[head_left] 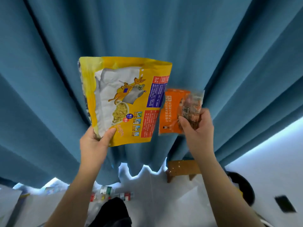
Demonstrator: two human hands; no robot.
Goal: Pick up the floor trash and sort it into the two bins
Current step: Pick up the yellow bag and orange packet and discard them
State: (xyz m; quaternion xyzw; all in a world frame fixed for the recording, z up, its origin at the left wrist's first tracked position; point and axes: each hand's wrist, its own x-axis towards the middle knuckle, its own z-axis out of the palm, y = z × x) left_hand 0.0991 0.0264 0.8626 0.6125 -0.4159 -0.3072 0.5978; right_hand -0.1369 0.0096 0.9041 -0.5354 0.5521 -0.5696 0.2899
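While aloft, orange packet (168,115) within curled right fingers (205,114).

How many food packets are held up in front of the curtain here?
2. The left hand pinches a large yellow bag by its lower corner; the right hand grips a smaller orange packet. Blurred floor litter below may hide more.

Before the blue curtain (164,30), a large yellow kangaroo-print pouch (131,99) is being held upright, the left grip (94,141) pinching its lower corner; a small orange snack packet (170,112) is sitting in the curled fingers of the right grip (198,128).
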